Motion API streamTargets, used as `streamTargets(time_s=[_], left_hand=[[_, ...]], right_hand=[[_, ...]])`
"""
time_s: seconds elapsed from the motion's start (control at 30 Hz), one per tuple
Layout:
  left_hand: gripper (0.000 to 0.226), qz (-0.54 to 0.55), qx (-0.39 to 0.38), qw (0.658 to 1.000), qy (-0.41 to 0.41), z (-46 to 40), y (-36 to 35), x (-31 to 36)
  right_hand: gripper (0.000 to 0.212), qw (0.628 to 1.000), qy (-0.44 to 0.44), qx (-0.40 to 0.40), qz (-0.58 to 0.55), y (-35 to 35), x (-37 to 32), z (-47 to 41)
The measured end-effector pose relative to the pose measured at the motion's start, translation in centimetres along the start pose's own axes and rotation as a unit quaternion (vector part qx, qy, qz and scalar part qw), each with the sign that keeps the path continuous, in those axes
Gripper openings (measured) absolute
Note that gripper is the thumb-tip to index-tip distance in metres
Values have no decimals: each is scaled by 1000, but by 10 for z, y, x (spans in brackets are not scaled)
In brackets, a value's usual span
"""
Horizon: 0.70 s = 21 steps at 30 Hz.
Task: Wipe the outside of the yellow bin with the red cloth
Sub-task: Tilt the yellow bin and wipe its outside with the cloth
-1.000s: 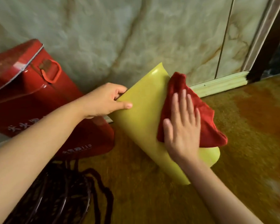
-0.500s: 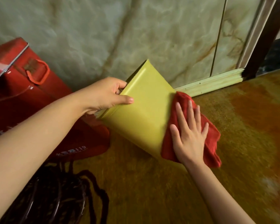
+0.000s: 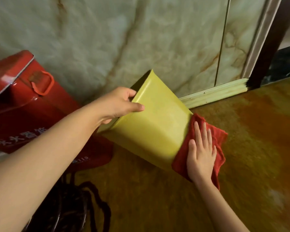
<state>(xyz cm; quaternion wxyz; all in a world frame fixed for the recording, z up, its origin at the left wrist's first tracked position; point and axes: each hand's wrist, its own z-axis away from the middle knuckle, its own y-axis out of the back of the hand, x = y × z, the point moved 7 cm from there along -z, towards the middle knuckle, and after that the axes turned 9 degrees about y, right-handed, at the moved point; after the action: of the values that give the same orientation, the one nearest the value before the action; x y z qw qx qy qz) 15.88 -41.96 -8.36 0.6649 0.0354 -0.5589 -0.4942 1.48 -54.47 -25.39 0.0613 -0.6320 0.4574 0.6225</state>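
The yellow bin (image 3: 154, 126) is tilted off the floor, its open mouth toward the wall at upper left and its base toward me at lower right. My left hand (image 3: 119, 104) grips the bin's rim, thumb on the outside, fingers inside. The red cloth (image 3: 214, 136) lies over the bin's base end. My right hand (image 3: 201, 153) presses flat on the cloth, fingers spread. The bin's base is hidden under the cloth.
A red metal box (image 3: 28, 104) with a handle and white lettering stands at the left against the marble wall (image 3: 141, 39). A dark wire basket (image 3: 70, 208) sits at the lower left. A skirting board (image 3: 214, 93) and a dark door frame (image 3: 271, 39) are at the right, above brownish floor (image 3: 258, 148).
My right hand has slid the red cloth down the bin's side from near the rim to the base end. My left hand has kept its grip on the rim.
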Motion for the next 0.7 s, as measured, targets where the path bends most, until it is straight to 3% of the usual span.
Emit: streamTargets(time_s=[0.13,0.27,0.33,0.4,0.5,0.53,0.7], left_hand=[[15,-30,-29,999,-15,1,-15,21],[38,-82,-179,978,74,9,2,13],[34,-121,-222,966,56,20,10,1],[23,-185,-178,966,3,24,11,-19],[8,-180,-1,981,-74,25,19,-35],[7,-169,23,981,-92,27,19,-34],[15,-210,26,963,-167,21,-5,13]], right_hand=[[53,995,95,8,12,-9,-54,12],[53,992,120,17,26,-2,-67,-12],[54,992,123,18,31,-2,-60,-14],[54,991,129,23,34,-3,-60,-15],[54,988,147,33,45,-5,-60,-15],[54,988,139,49,40,-2,-58,-15],[54,984,96,151,-29,5,-76,-22]])
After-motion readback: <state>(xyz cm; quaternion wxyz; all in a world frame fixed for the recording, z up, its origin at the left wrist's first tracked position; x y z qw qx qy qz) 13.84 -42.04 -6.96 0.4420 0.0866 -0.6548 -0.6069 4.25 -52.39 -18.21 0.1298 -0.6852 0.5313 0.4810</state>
